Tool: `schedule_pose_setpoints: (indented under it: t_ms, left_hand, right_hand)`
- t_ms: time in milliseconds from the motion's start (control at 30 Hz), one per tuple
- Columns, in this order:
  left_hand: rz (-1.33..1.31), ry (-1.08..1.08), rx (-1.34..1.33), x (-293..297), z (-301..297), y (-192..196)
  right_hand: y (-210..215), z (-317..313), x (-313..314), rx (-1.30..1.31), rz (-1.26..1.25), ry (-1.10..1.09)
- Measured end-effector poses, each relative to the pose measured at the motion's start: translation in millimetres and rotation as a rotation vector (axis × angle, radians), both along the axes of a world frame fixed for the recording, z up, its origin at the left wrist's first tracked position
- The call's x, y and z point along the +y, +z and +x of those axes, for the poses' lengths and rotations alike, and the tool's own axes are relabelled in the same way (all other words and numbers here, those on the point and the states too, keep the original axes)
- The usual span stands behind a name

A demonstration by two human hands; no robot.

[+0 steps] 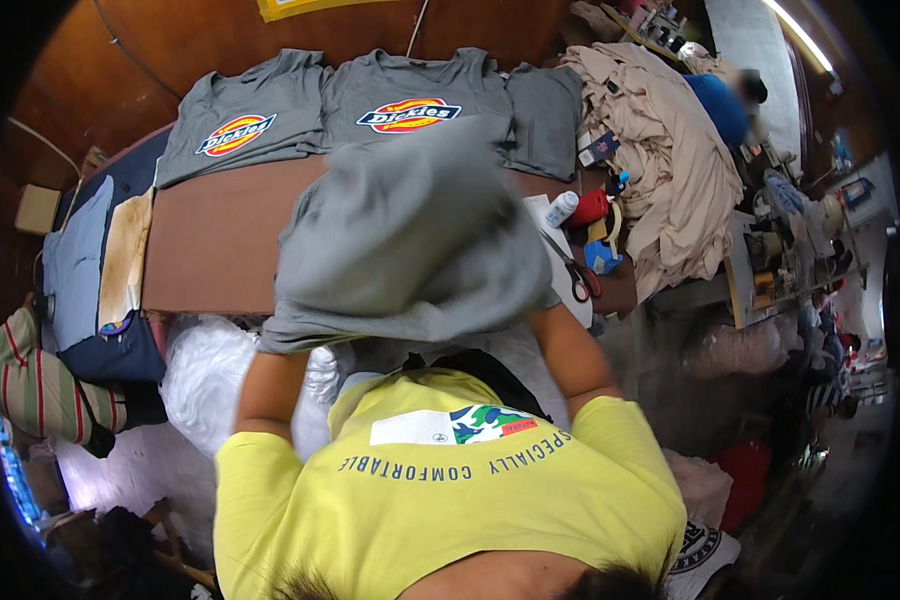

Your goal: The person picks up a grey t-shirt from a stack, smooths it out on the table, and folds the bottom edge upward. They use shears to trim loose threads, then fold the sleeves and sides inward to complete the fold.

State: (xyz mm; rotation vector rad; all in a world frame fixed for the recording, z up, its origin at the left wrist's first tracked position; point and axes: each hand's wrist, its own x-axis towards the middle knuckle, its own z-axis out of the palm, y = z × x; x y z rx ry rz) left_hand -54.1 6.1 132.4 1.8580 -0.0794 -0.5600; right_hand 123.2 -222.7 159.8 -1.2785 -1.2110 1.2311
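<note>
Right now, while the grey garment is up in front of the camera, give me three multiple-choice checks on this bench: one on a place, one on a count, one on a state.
1. Where do the scissors lie?
A. At the table's right end
B. On the beige fabric pile
C. On the floor

2. How many grey shirts with a printed chest logo lie flat at the table's far edge?
A. One
B. Two
C. Four

3. What state is the grey garment in?
A. Folded flat on the table
C. Hanging on a wall
B. Lifted over the table, both hands hidden under it

Key: 1 A, they sit by the bottle; 2 B, left shirt and right shirt; 3 B, the forearms run up under the cloth.
</note>
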Motion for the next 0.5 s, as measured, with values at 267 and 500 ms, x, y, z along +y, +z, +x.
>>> schedule_pose_setpoints:
  t_ms: [267,500]
  left_hand:
    - [-0.886,0.589,-0.343,4.2,-14.1,84.1]
    - [-0.367,0.339,-0.67,28.2,-77.5,89.4]
  right_hand:
    - [70.5,-3.0,-34.2,0.488,0.279,-0.423]
    - [80.2,45.4,-102.1,-0.511,0.623,-0.402]
